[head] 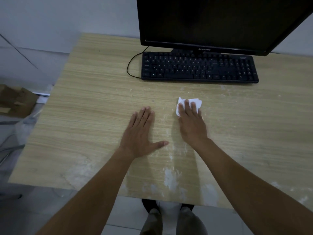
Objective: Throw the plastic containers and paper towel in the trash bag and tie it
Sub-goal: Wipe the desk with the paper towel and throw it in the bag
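A crumpled white paper towel (194,102) lies on the wooden desk (94,106) in front of the keyboard. My right hand (192,123) lies flat on the towel, its straight fingers pressing it against the desk. My left hand (141,135) rests palm down on the bare desk a little to the left, fingers spread and holding nothing. No plastic containers show on the desk. A pale plastic bag (25,128) sits on the floor left of the desk, blurred and partly hidden by its edge.
A black keyboard (199,67) and a black monitor (211,22) stand at the back of the desk. White smears (169,180) mark the desk near its front edge. A cardboard box (16,101) is on the floor at left. My legs show below the desk.
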